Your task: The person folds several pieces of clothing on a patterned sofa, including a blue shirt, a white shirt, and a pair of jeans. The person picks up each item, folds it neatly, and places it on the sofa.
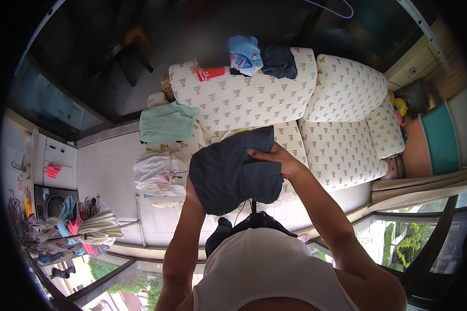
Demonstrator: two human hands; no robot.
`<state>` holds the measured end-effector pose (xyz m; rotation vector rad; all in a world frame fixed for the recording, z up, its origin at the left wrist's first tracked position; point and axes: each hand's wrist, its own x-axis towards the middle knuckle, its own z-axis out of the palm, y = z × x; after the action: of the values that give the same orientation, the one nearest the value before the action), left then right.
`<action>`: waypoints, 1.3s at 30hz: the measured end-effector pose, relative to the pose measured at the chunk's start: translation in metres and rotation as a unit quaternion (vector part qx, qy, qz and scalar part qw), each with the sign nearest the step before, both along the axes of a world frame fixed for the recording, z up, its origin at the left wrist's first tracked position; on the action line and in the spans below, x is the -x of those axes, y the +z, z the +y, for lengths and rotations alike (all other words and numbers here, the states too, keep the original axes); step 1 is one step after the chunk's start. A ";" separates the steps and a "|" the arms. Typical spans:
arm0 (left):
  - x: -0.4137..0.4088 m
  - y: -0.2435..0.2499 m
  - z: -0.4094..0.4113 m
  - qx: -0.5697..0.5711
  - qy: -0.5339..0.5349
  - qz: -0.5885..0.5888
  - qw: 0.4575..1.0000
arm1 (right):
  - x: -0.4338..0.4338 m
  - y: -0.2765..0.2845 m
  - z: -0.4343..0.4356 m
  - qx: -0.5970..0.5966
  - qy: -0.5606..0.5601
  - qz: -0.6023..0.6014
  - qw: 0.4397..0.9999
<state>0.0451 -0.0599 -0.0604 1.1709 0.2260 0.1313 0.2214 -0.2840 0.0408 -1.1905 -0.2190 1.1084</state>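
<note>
Held up in front of my body is a pair of dark navy shorts [225,171], its two leg openings facing right. My right hand [278,159] grips it at the leg end, thumb on top and the fingers hidden behind the cloth. On the other side my left hand [194,196] holds the rounded left end; most of its fingers are out of sight under the fabric. Below and beyond the shorts lies a white sofa [253,97] with a small gold print.
Along the sofa's back lie a red garment [209,73], a blue printed garment [244,52] and dark folded clothing [279,61]. A mint-green garment [169,122] drapes the left arm, near white clothes [159,173]. Clothes hang on a rack [97,227] at left, near a washing machine [54,204].
</note>
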 end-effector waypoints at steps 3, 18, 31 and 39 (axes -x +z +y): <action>-0.014 -0.005 0.020 0.338 0.001 -0.070 0.939 | -0.005 0.008 -0.007 -0.035 -0.016 -0.034 0.999; -0.041 0.044 -0.015 0.126 0.092 0.082 0.984 | -0.027 -0.034 -0.016 -0.036 -0.001 0.036 0.999; -0.074 0.008 -0.039 0.120 0.186 0.185 0.958 | -0.081 -0.058 -0.024 0.004 0.000 0.019 1.000; -0.091 0.052 -0.043 -0.369 -0.052 0.235 0.898 | -0.113 -0.049 -0.008 0.035 0.089 -0.035 0.995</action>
<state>0.1361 -0.1028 -0.0087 1.9674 0.5728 -0.1865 0.3344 -0.2923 -0.0081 -1.2919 -0.3480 1.2399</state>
